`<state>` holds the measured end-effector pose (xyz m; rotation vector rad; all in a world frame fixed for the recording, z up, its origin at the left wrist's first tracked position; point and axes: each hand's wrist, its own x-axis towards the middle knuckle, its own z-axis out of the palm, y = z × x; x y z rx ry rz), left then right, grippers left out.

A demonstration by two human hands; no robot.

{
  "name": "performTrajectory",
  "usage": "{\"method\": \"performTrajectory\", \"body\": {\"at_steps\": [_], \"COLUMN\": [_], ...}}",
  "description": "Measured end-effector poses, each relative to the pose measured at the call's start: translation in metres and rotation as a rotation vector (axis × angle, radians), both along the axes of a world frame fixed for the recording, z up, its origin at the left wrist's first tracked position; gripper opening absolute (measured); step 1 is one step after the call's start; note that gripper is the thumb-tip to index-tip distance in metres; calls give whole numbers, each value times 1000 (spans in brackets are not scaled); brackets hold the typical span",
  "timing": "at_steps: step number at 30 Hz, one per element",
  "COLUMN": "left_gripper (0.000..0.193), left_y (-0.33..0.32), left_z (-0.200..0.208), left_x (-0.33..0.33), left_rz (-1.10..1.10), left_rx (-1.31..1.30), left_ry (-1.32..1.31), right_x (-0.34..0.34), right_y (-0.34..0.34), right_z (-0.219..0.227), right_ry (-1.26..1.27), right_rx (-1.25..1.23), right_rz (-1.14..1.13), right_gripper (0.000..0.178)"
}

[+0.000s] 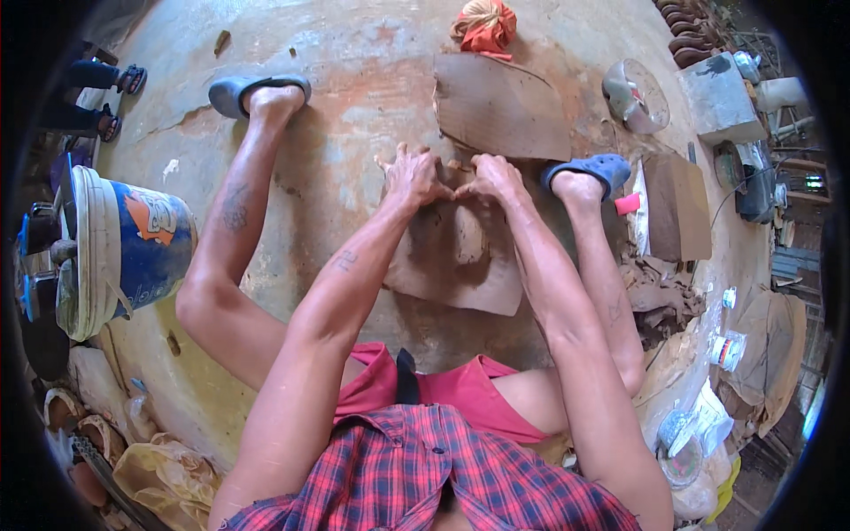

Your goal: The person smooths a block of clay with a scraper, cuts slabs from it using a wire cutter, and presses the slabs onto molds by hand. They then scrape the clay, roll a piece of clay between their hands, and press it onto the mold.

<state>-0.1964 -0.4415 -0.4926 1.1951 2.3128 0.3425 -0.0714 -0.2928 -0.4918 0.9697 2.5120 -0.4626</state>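
Observation:
My left hand [413, 180] and my right hand [492, 180] meet over a brown board [489, 296] on the floor, between my legs. Their thumbs touch. The fingers of both are bent around a small brown lump of clay [457, 165], which shows in part between them; the rest is hidden under the fingers. Some outer fingers of the left hand stand apart. Just nearer to me, a longer pale brown clay piece [471, 237] lies on the board in shadow.
Beyond my hands lies a cardboard sheet [505, 102], with an orange cloth bundle [485, 26] behind it. A lidded bucket [150, 239] stands left. At right are a clay heap [660, 301], a cardboard box [677, 208] and a ring-shaped object [636, 96]. Another person's feet [119, 102] show far left.

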Motion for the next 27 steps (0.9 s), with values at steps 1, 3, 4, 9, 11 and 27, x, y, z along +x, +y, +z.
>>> {"method": "performTrajectory", "body": {"at_steps": [1,3,4,9,11,27], "left_gripper": [90,97,104,96,81,73], "left_y": [-3,-7,-12,-54,-94,-136], "left_z": [-3,-9,-15,-16,-15,-44], "left_x": [1,-2,-1,-17,-27,15], "left_rz": [-12,-2,1,215,347,645], "left_rx": [-18,107,213,499,559,618], "left_ry": [6,69,116,-41,-197,-1208], "right_x": [-2,-9,-8,-12,-15,36], "right_y": [1,11,13,16,13,15], "right_z": [-1,1,-5,1,0,18], "right_ry": [4,104,189,164,65,-103], "right_rx": [-98,-82,-84,-225,-189,-150], "right_rz": [25,107,179,95,88,10], "right_gripper": [82,83,84,87,87,67]}}
